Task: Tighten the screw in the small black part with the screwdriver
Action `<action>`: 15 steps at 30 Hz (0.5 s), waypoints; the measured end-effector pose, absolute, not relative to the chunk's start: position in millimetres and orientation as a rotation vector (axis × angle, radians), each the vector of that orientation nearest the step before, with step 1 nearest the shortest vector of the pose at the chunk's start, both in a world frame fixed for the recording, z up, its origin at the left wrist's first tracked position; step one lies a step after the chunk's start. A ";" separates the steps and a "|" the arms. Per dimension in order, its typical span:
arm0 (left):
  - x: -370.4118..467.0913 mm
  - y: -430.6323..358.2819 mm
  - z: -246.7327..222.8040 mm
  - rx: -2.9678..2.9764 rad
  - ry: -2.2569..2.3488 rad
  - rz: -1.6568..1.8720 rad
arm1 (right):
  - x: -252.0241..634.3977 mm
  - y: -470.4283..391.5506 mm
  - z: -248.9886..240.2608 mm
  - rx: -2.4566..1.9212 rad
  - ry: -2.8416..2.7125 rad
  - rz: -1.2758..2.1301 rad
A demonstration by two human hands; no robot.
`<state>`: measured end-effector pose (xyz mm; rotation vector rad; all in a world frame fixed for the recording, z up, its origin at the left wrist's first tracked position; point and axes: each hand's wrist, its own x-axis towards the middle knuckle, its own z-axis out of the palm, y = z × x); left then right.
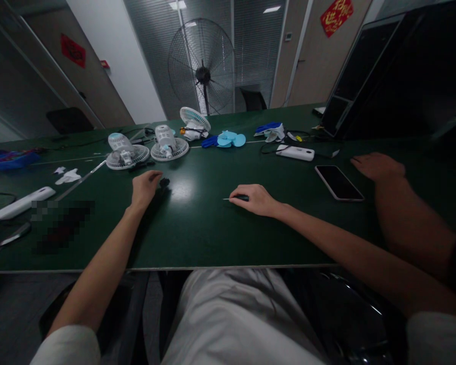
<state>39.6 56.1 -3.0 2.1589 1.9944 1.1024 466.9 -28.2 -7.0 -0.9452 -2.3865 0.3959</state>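
Note:
My left hand is over the left part of the green table, its fingers curled together. Whatever they pinch, if anything, is too small to make out. Just right of the fingertips is a small black part; contact with it is unclear. My right hand rests low over the middle of the table, closed around the dark handle of a screwdriver. The thin metal shaft points left, nearly level with the tabletop.
White fans stand and lie toward the back left. Behind them are light-blue fan blades. A white fan handle and a phone lie right, beside another person's hand. Another white handle lies left.

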 end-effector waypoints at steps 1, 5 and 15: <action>40.1 55.5 -2.4 2.165 1.998 1.125 | 466.9 -28.4 -6.7 -0.945 -2.388 0.401; 41.6 53.2 -0.4 2.135 2.012 1.174 | 467.4 -28.8 -5.7 -0.945 -2.382 0.409; 38.7 53.0 -1.0 2.028 2.042 1.197 | 468.1 -27.4 -7.9 -0.940 -2.380 0.411</action>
